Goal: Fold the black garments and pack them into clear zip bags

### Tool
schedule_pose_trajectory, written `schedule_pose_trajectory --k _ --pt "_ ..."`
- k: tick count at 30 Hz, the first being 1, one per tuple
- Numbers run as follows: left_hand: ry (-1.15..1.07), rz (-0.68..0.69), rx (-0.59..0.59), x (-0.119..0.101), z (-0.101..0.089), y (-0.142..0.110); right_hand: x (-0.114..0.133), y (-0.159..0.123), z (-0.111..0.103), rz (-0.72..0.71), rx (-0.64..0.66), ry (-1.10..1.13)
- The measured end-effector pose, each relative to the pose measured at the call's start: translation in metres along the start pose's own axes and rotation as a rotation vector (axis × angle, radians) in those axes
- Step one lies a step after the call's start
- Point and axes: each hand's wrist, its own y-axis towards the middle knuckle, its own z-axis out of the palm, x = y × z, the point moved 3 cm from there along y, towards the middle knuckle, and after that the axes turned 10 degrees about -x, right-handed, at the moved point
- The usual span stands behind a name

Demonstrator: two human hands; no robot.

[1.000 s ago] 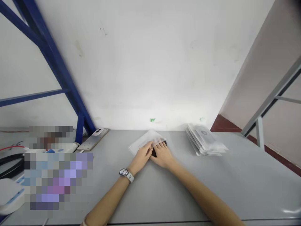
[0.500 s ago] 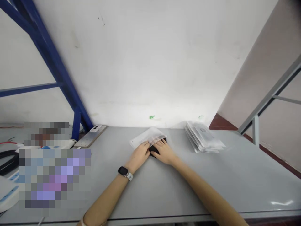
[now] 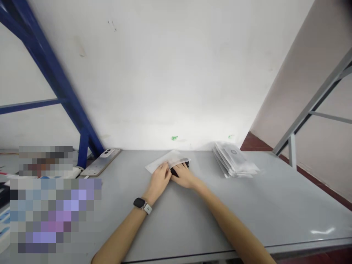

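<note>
Grip clamped: L hand [image 3: 158, 180], R hand [image 3: 184, 176] on clear bag [image 3: 158, 165] w/ black item [image 3: 184, 164]; open table [image 3: 247, 205] to R.

Stacked bags [image 3: 233, 160] right of loose bag [image 3: 155, 167]

Grey table [image 3: 220, 209]: stacked clear bags [image 3: 233, 161] right, single bag [image 3: 156, 167] centre, metal plate [image 3: 100, 163] left.
</note>
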Motion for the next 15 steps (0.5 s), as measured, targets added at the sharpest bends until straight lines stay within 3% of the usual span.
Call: schedule_pose_trajectory --k 3,6,15 --pt "-0.016 0.017 0.008 -0.001 0.001 0.000 -0.003 -0.013 -0.015 -0.128 0.033 0.056" --pt "-0.034 0.058 0.045 -0.002 0.005 0.000 -0.007 -0.018 -0.017 -0.133 0.036 -0.009" --pt "-0.040 0.062 0.121 0.001 0.010 -0.001 -0.010 0.013 0.016 -0.128 -0.019 -0.176"
